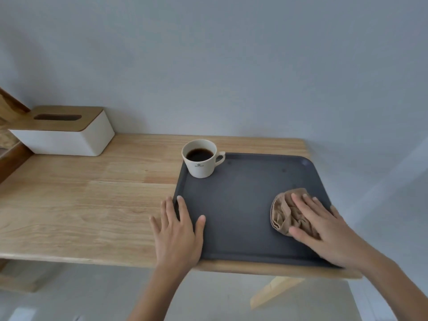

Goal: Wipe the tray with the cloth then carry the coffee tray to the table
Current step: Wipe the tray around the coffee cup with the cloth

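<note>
A dark grey tray (240, 205) lies on the right end of a light wooden table (92, 205). A cream cup of black coffee (201, 158) stands upright in the tray's far left corner, handle to the right. A crumpled tan cloth (283, 213) rests on the tray's right side. My right hand (324, 225) presses flat on the cloth, fingers spread over it. My left hand (178, 230) lies flat across the tray's left rim, fingers apart, partly on the table and partly on the tray.
A white tissue box with a wooden lid (64, 130) stands at the table's far left against the grey wall. Wooden furniture (9, 107) shows at the left edge. The table's front edge runs just below the tray; a wooden leg (273, 290) and floor lie beneath.
</note>
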A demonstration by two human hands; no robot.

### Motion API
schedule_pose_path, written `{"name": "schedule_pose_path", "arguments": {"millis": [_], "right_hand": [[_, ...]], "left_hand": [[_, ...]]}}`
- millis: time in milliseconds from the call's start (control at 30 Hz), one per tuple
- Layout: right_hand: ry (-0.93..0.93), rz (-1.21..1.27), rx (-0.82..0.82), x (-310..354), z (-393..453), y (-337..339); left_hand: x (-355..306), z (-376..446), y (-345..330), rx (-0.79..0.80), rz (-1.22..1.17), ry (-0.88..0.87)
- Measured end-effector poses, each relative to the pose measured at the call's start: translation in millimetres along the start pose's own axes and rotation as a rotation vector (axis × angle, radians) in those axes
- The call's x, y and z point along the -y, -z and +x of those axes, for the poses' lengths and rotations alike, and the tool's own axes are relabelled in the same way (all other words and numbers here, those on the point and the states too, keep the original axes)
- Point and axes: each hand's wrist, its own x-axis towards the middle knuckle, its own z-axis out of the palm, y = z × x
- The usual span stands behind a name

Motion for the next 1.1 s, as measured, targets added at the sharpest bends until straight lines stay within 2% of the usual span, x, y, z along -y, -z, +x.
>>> {"name": "schedule_pose_path", "arguments": {"millis": [67,133,300,433,500,633,733,933,1100], "right_hand": [[0.006,-0.128,-0.105,8,2,-22],[0.038,-0.116,-0.161,28,13,-30],[0.213,-0.084,-0.154,100,62,-43],[0.261,-0.045,-0.178,95,73,-41],[0.231,-0.022,-0.217,69,68,-35],[0.002,0.021,-0.279,20,75,-16],[-0.075,0.022,-0.320,27,94,-12],[0.205,-0.067,-0.222,90,146,-18],[0.358,-0.101,-0.124,84,160,-6]], "left_hand": [[4,2,-5,-0.034,0.048,-0.022],[5,4,-6,-0.019,0.086,-0.045],[3,5,-3,0.028,0.154,-0.053],[4,5,-5,0.032,0.165,-0.029],[4,5,-5,0.033,0.159,-0.025],[5,7,-5,0.049,0.158,-0.031],[6,8,-4,0.054,0.155,-0.047],[6,9,0,0.091,0.152,-0.057],[7,7,1,0.090,0.151,-0.054]]}}
